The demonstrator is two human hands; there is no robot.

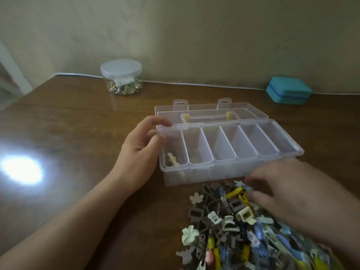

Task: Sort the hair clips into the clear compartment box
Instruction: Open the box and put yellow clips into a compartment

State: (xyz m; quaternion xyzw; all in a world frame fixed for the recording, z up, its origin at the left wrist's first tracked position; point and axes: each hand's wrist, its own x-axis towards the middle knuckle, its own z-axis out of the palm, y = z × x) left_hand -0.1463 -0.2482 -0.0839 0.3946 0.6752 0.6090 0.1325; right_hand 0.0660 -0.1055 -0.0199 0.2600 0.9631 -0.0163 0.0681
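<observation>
The clear compartment box (229, 164) stands open in the middle of the brown table, its lid lying flat behind it. A cream and yellow clip (172, 160) lies in the leftmost compartment; the other compartments look bare. My left hand (142, 145) hovers at the box's left end, fingers loosely curled, holding nothing. A pile of hair clips (224, 221) in brown, yellow, blue and pale green lies in front of the box. My right hand (288, 188) is blurred over the pile's top right, fingertips among the clips; any hold on a clip is not discernible.
A round clear jar (121, 77) with gold pieces stands at the back left by the wall. A teal case (289, 90) sits at the back right. Bright glare (21, 169) marks the table on the left.
</observation>
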